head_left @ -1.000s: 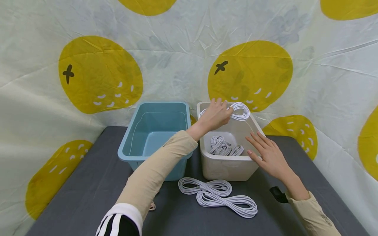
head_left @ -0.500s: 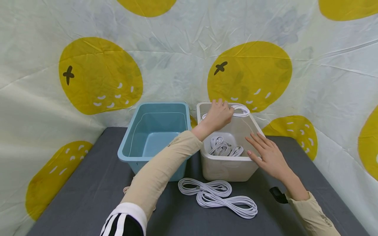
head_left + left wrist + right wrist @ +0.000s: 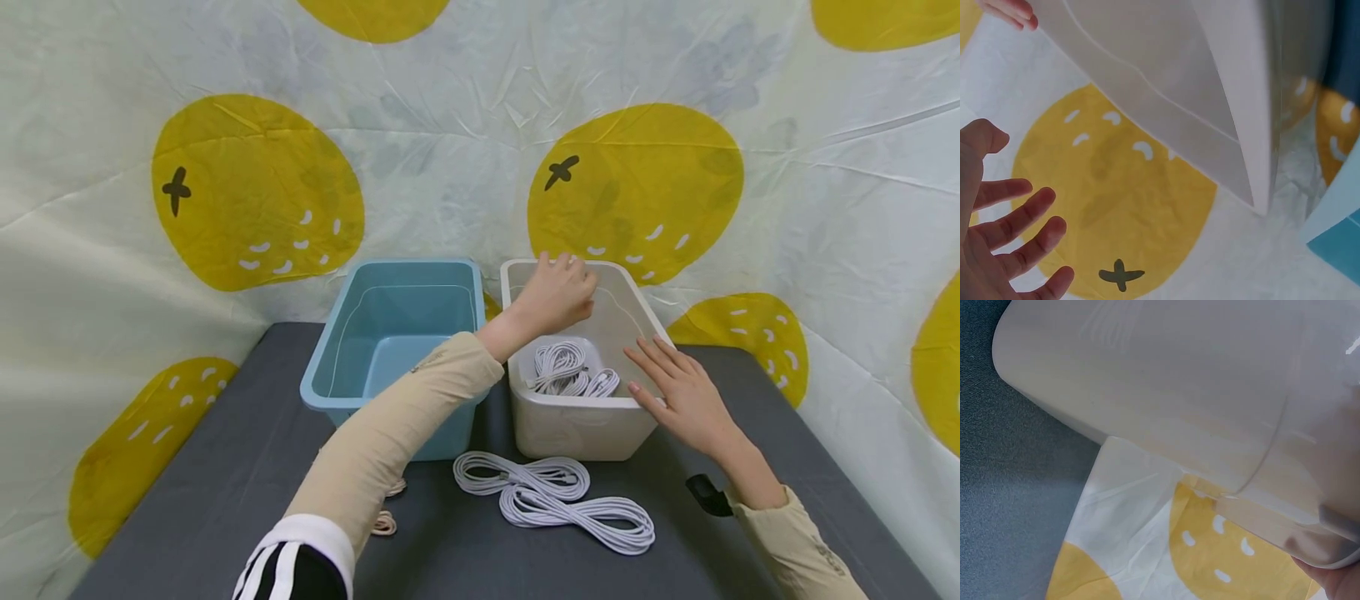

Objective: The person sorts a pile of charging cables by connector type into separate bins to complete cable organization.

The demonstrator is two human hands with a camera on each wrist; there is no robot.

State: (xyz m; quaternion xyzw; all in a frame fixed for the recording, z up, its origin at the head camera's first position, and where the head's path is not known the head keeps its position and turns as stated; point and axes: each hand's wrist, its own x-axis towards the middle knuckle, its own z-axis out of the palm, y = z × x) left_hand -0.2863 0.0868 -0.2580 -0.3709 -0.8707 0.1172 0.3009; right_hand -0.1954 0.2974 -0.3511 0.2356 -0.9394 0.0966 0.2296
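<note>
White cable coils (image 3: pixel 560 363) lie in cream bin (image 3: pixel 581 431) below left hand (image 3: pixel 557 296), which is empty, fingers loose; right hand (image 3: pixel 682 398), fingers straight, at rim. Best lower coils fully before release, right hand steadying bin.

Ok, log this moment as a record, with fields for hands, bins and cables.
Left hand: fingers apart, holding nothing, over cream bin in head view
Right hand: fingers extended at cream bin's right rim
Inside cream bin: white cables
Blue bin: left of cream bin
Tabletop: two figure-eight white cable bundles in front of cream bin
Left sleeve: partly hides tan coils
</note>
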